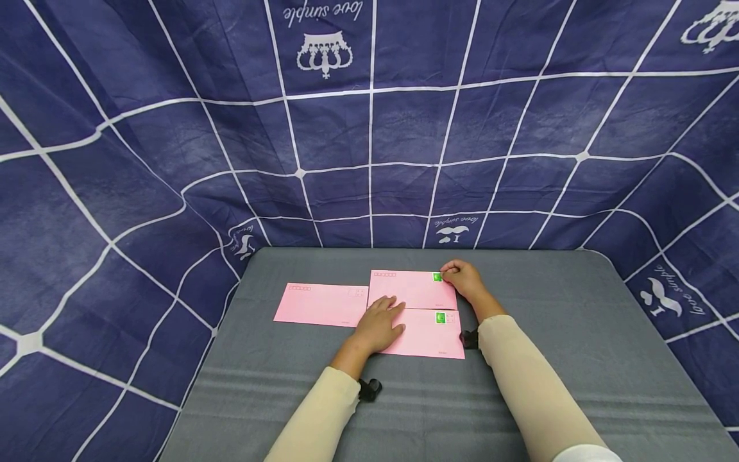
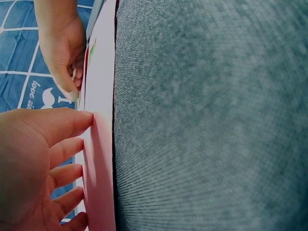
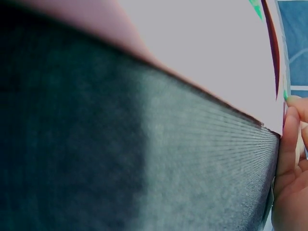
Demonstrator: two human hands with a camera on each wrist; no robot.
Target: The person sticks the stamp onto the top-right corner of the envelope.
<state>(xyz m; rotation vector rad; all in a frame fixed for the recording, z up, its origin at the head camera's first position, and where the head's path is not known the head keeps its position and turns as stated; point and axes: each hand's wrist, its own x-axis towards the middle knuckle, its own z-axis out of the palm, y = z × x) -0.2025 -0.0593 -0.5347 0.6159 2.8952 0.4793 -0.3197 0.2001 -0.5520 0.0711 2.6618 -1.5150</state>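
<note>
We see matt, smooth-looking paper in the left pink envelope (image 1: 320,305), the far pink envelope (image 1: 410,290) and the near pink envelope (image 1: 421,340). The far green stamp (image 1: 437,277) and near green stamp (image 1: 441,317) look like printed paper too, though we cannot tell their gloss. Under them we find a grey table covering (image 1: 577,308) of matt cloth, finely ribbed up close. The navy curtain (image 1: 416,128) looks like thin printed fabric, lightly creased. We read both cream sleeves (image 1: 534,385) as soft, matt cloth.
</note>
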